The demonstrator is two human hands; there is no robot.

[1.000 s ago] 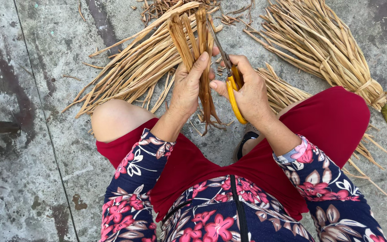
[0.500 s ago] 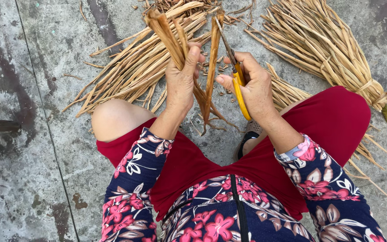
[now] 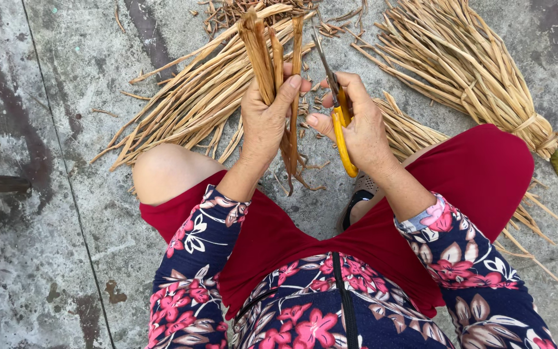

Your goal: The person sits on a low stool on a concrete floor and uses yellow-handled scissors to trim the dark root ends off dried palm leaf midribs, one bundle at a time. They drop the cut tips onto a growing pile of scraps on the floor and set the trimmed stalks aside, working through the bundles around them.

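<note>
My left hand (image 3: 263,119) grips a small bunch of dried brown stalks (image 3: 267,52) held upright, their tips pointing away from me and their lower ends hanging below my palm. My right hand (image 3: 356,123) holds yellow-handled scissors (image 3: 338,110), blades pointing up and away just right of the stalks. The blades look nearly closed and do not touch the bunch.
A loose pile of dried stalks (image 3: 188,97) lies on the concrete floor (image 3: 53,194) beyond my left knee. A tied bundle (image 3: 479,71) lies at upper right over my red-clad leg. Cut scraps (image 3: 234,13) litter the top. A sandal (image 3: 356,200) sits between my knees.
My left hand has turned the stalk bunch and raised it more upright. The scissors have drawn slightly away from the stalks to the right.
</note>
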